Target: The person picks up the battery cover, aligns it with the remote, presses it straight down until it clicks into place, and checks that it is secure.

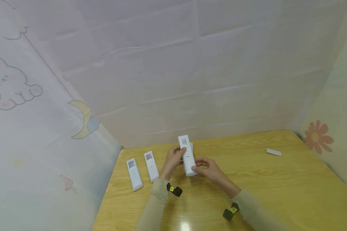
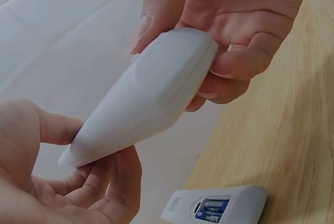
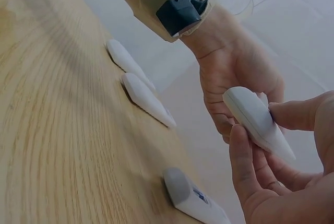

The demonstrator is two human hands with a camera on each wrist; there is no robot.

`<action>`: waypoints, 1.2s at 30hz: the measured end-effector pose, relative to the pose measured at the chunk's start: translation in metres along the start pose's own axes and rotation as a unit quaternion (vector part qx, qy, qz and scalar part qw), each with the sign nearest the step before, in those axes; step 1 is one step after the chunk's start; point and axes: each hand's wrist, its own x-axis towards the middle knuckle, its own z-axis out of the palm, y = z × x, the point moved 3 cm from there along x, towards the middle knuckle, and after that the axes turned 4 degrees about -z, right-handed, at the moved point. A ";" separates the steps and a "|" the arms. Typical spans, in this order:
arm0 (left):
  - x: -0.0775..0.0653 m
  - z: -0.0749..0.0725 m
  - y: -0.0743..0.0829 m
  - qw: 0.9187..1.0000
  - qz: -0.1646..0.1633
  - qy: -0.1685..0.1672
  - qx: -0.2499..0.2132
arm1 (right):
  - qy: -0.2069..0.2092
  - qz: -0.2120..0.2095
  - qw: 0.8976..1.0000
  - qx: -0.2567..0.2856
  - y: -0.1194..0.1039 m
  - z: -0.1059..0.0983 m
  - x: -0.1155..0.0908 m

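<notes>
Both hands hold a white remote control (image 1: 188,163) above the table, its back with a printed label facing up. My left hand (image 1: 171,162) grips the upper, narrower end, thumb across the back. At the thicker end, my right hand (image 1: 212,171) pinches with the thumb on the back and fingers underneath. Partly hidden below in the head view lies a second remote control (image 2: 248,203) on the table. Its battery bay is uncovered, with blue batteries (image 2: 213,211) inside.
Two more white remote controls, one (image 1: 134,175) at the table's left edge and one (image 1: 151,166) beside it, lie back up. A small white cover-like piece (image 1: 273,152) lies at the far right. Patterned cloth walls (image 1: 173,80) border the wooden table (image 1: 248,186).
</notes>
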 end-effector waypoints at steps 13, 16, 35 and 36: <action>-0.002 -0.014 0.004 1.000 -0.001 0.008 0.011 | 0.008 -0.008 1.000 0.000 0.001 0.007 0.007; -0.002 -0.022 0.005 1.000 -0.001 0.012 0.019 | 0.017 -0.004 1.000 -0.003 0.001 0.013 0.012; 0.009 -0.063 -0.001 0.998 -0.004 0.008 0.068 | 0.084 -0.036 0.990 -0.107 0.016 0.045 0.042; 0.010 -0.065 -0.002 0.997 -0.005 0.011 0.071 | 0.086 -0.038 0.989 -0.114 0.017 0.047 0.044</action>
